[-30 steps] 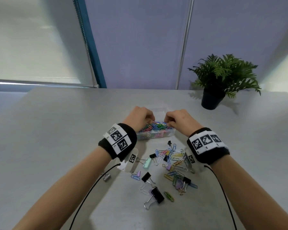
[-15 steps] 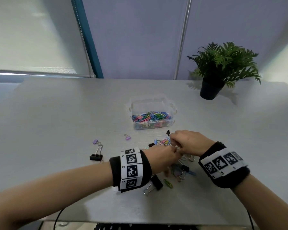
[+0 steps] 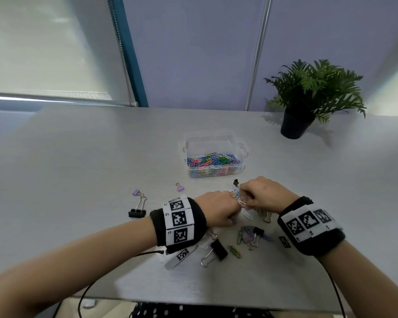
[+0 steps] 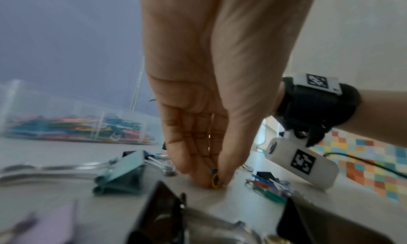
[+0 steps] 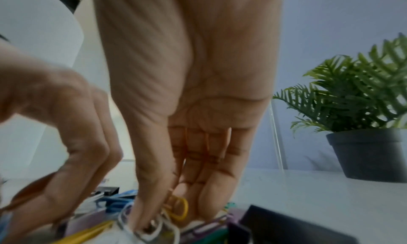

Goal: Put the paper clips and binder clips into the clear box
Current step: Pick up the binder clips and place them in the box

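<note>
The clear box (image 3: 186, 145) stands mid-table, holding a layer of coloured paper clips (image 3: 213, 159). Nearer to me lies a loose pile of paper clips and binder clips (image 3: 248, 236). Both hands are down in the pile's far end, fingertips almost meeting. My left hand (image 4: 213, 179) pinches a yellow and a blue paper clip against the table. My right hand (image 5: 171, 213) pinches a bunch of yellow and white paper clips (image 5: 180, 207). In the head view the left hand (image 3: 233, 213) and the right hand (image 3: 245, 200) hide what they hold.
A black binder clip (image 3: 137, 212) and two small purple ones (image 3: 136, 192) (image 3: 180, 187) lie apart at the left. Another black binder clip (image 3: 218, 249) and a green paper clip (image 3: 234, 251) lie near the front. A potted plant (image 3: 294, 127) stands back right.
A second ago both hands were over the box. They came back toward me to the pile, and their fingers have closed on paper clips.
</note>
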Motion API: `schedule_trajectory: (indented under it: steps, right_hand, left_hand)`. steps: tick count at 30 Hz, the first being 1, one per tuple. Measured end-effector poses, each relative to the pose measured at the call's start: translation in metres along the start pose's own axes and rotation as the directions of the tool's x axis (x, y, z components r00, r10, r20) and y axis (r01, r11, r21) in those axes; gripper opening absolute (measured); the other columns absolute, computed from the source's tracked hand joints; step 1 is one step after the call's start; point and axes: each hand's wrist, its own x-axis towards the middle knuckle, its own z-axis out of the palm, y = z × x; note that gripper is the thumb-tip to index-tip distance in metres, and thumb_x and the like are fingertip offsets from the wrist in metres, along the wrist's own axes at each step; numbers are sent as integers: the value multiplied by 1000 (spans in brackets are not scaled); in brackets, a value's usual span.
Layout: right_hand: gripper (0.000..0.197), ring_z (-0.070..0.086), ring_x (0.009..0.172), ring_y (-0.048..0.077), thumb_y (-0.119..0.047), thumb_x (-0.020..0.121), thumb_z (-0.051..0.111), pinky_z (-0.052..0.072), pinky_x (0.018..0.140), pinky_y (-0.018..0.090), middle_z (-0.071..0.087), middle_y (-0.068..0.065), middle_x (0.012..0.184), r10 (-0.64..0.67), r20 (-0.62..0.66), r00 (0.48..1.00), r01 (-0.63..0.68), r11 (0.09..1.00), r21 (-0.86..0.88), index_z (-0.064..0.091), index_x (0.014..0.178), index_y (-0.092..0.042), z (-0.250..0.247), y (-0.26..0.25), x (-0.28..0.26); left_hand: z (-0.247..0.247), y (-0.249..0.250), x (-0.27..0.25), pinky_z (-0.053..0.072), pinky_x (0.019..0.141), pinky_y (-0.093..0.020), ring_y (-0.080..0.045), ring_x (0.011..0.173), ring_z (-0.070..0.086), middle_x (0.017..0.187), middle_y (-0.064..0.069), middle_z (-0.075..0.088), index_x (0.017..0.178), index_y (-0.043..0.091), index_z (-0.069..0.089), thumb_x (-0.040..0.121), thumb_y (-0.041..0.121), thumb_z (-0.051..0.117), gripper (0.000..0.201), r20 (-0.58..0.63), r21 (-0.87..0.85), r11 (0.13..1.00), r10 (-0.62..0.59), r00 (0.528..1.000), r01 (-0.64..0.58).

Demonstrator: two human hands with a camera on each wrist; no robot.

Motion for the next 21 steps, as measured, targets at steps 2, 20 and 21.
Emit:
schedule_trajectory:
  steps: [2,20,21]
  right_hand:
    - [37,44,75,13,-13,78,63,32,58,24,43,-14,62,-9,-16,1000,9,999,36,37,58,-29,-1,4,-1]
    - [18,51,44,-4,-7,75,72,36,48,2,52,-11,58,-15,-205,979,54,981,185,57,76,-18,-80,15,29]
    - [18,51,44,-6,-7,75,72,36,47,2,52,-11,59,-28,-209,978,71,977,203,57,76,-17,-84,11,37]
  left_hand:
    - [-2,-11,1,48,71,-35,-21,74,48,86,-8,63,84,14,61,82,17,56,6,-30,-64,998,-17,999,15]
    - [5,21,23,51,82,-40,-33,99,59,104,-18,64,100,3,64,84,7,56,18,26,-38,996,83,996,-82]
    - [5,21,22,51,81,-41,-33,97,59,103,-18,64,98,3,65,84,7,56,18,32,-24,996,85,996,-85]
